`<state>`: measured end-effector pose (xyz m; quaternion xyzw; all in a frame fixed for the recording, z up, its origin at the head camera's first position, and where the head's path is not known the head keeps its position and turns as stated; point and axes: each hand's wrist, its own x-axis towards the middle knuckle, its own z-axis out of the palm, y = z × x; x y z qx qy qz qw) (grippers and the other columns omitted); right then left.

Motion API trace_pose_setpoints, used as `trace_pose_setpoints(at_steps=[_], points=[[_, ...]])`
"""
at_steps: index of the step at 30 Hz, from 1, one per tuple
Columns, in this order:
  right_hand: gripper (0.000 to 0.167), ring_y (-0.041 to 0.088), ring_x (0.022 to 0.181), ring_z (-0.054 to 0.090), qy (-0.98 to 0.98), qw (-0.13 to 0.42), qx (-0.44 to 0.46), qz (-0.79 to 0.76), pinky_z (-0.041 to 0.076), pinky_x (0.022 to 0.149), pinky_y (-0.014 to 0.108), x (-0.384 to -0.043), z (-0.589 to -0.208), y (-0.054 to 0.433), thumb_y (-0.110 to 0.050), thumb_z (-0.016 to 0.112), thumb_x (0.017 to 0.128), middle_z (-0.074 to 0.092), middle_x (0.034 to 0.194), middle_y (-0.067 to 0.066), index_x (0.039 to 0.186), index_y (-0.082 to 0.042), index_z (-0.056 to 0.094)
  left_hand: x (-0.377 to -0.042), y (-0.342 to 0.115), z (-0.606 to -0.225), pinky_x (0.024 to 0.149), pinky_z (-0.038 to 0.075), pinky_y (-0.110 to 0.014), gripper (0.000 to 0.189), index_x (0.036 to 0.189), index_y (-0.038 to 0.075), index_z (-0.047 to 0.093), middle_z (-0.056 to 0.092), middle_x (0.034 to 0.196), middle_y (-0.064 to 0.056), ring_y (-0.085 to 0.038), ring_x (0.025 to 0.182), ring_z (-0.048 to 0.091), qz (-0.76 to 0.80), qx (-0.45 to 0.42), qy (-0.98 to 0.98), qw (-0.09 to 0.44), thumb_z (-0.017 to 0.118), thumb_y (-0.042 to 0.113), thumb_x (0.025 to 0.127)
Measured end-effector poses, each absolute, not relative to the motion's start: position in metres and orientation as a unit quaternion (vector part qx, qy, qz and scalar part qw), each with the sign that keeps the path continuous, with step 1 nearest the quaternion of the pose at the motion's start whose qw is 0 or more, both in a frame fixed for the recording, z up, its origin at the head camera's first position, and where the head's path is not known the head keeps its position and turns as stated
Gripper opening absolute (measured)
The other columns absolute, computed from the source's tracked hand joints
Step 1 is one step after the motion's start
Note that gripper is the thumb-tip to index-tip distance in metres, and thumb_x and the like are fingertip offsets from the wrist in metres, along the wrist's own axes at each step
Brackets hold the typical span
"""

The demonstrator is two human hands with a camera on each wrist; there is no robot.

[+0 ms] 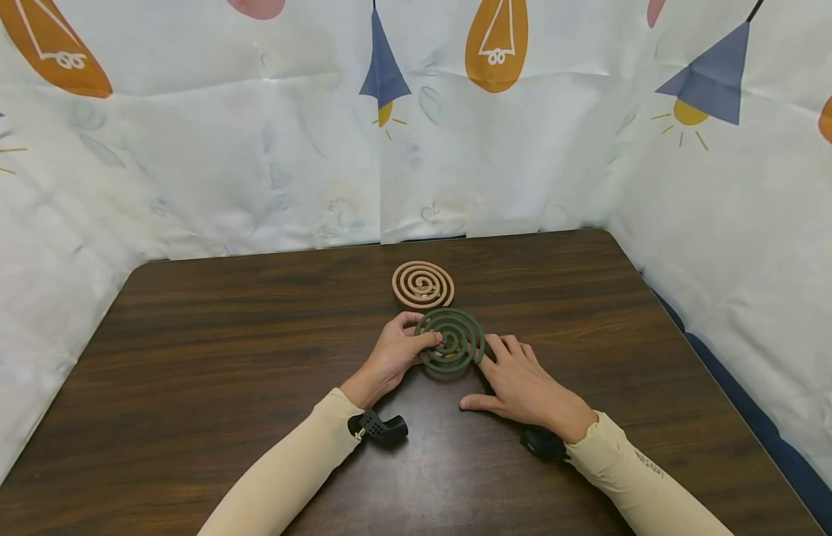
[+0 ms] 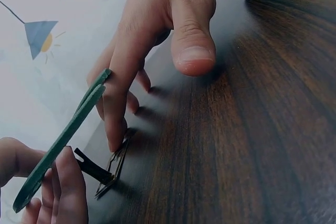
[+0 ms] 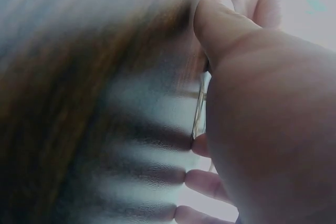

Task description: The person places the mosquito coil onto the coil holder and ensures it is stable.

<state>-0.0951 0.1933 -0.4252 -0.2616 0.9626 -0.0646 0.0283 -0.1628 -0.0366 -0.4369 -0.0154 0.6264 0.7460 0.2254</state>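
Note:
My left hand (image 1: 394,351) pinches a dark green mosquito coil (image 1: 450,310) between thumb and fingers. In the left wrist view the coil (image 2: 73,124) is tilted, raised above the table. Below it stands a small metal coil stand (image 2: 94,169) with a flat base and a raised prong, mostly hidden by the coil in the head view. My right hand (image 1: 523,380) rests beside the coil, fingers stretched down to the tabletop and thumb apart. Its index fingertip touches the stand's base. Just beyond the green coil lies a tan mosquito coil (image 1: 421,282).
Both hands work over a dark wood-grain table (image 1: 241,357). A printed white cloth (image 1: 308,164) hangs behind it and along its sides. Black wrist cameras (image 1: 382,428) sit on both wrists over cream sleeves.

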Motion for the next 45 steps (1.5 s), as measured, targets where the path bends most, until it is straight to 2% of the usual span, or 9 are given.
trace_pose_setpoints(at_steps=[15, 24, 45], points=[[0.085, 0.041, 0.133, 0.048, 0.964, 0.034, -0.257, -0.054, 0.045, 0.103, 0.064, -0.0935, -0.4253, 0.1935, -0.073, 0.060, 0.091, 0.044, 0.153, 0.016, 0.156, -0.018, 0.047, -0.1625, -0.0338, -0.4361, 0.067, 0.060, -0.024, 0.042, 0.130, 0.002, 0.049, 0.069, 0.095, -0.003, -0.010, 0.067, 0.071, 0.727, -0.012, 0.652, 0.215, 0.070, 0.003, 0.093], [0.083, 0.042, 0.132, 0.048, 0.966, 0.034, -0.251, -0.052, 0.046, 0.103, 0.064, -0.0918, -0.4242, 0.1926, -0.073, 0.060, 0.091, 0.046, 0.152, 0.017, 0.152, -0.017, 0.052, -0.1647, -0.0335, -0.4331, 0.066, 0.059, -0.025, 0.039, 0.126, 0.002, 0.051, 0.070, 0.094, -0.002, -0.010, 0.068, 0.070, 0.719, -0.013, 0.662, 0.210, 0.071, 0.003, 0.092], [0.082, 0.043, 0.136, 0.045, 0.968, 0.054, -0.240, -0.055, 0.042, 0.107, 0.066, -0.0918, -0.4221, 0.1907, -0.073, 0.060, 0.091, 0.043, 0.154, 0.018, 0.149, -0.015, 0.055, -0.1614, -0.0320, -0.4325, 0.067, 0.061, -0.024, 0.044, 0.131, 0.001, 0.047, 0.069, 0.094, -0.003, -0.009, 0.066, 0.071, 0.726, -0.015, 0.651, 0.218, 0.070, 0.003, 0.094]])
